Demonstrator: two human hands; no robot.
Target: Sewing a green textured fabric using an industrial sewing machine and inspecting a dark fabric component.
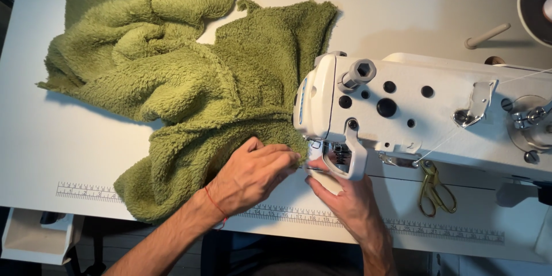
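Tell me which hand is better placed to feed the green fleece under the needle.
Probably left: the left hand lies on the fluffy green fleece fabric; the right hand sits beneath the white sewing machine head.

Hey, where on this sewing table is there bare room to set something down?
The widest bare patch of the table lies left of the green fleece fabric, above the printed ruler strip. Another lies behind the sewing machine, between the fabric and the wooden peg. It is crowded at the needle, where the left hand and right hand meet, and beside the snips.
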